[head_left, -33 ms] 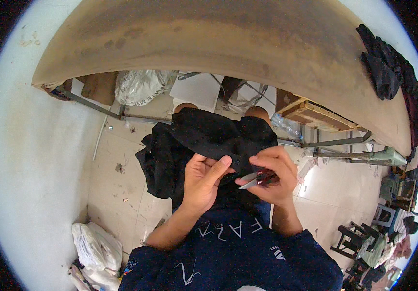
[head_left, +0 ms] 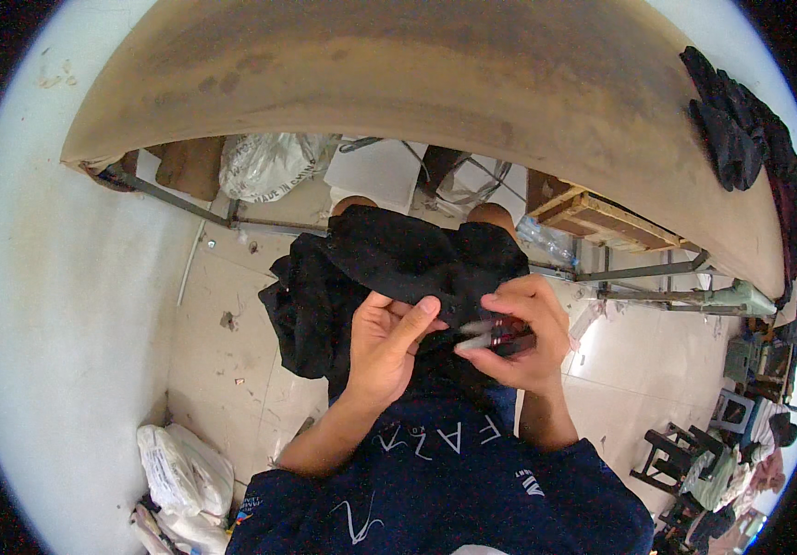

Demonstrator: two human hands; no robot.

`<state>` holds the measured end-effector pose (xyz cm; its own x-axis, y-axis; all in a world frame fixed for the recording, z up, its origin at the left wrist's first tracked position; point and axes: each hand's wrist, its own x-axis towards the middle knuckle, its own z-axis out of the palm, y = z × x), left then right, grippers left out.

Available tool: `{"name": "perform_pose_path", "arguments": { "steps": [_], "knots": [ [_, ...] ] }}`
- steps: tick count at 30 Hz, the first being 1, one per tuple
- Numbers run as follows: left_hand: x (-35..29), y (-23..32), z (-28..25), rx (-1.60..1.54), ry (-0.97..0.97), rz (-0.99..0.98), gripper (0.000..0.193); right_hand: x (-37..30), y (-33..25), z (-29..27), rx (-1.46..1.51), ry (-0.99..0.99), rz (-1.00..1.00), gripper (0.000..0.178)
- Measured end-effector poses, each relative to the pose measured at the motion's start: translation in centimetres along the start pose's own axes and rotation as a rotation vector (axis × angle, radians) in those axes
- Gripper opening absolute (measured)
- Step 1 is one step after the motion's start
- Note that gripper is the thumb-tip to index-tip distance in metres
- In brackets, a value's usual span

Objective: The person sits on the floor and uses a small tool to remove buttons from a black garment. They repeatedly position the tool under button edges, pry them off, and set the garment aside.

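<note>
some black cloth (head_left: 389,248) pinched by left fingers (head_left: 414,320), snips (head_left: 479,342) in right fingers (head_left: 521,298), brown table (head_left: 398,83), littered tiled floor (head_left: 209,342)

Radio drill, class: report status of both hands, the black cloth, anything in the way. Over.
Left hand pinching black cloth. Right hand gripping small snips, blades apart, blurred. Cloth bunched in folds; nothing seen blocking the hands.

On my feed the body wears a dark navy top (head_left: 435,499), with large pale lettering (head_left: 463,435) in a curve across the chest. Below it I make out a thin white scribbled line (head_left: 357,525) and, toward the right, a smaller block of white print (head_left: 530,483). The left sleeve (head_left: 278,504) carries small pale print beside an orange and blue mark (head_left: 244,519); the right sleeve (head_left: 602,481) is plain navy. Forearms (head_left: 332,439) and fingers (head_left: 422,316) are bare.
</note>
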<state>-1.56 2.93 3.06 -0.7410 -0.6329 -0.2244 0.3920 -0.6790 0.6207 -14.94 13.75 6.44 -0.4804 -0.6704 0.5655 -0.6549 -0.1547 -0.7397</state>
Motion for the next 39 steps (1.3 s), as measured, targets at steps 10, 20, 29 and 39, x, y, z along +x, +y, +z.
{"name": "perform_pose_path", "arguments": {
  "steps": [10,20,29,39],
  "knots": [
    [0.7,-0.1,-0.5,-0.004,-0.047,0.007,0.021,0.4,1.2,-1.8,-0.144,-0.096,-0.043,0.04],
    [0.6,-0.1,-0.5,0.038,-0.04,0.027,0.02,0.7,0.8,-1.2,-0.151,-0.134,-0.124,0.039],
    [0.4,0.0,-0.1,0.066,-0.044,0.062,0.02,0.8,0.8,-1.2,-0.183,-0.151,-0.15,0.037],
    [0.5,0.4,-0.1,-0.007,-0.005,0.021,0.017,0.5,0.8,-0.9,-0.012,0.028,0.08,0.043]
  ]
}}
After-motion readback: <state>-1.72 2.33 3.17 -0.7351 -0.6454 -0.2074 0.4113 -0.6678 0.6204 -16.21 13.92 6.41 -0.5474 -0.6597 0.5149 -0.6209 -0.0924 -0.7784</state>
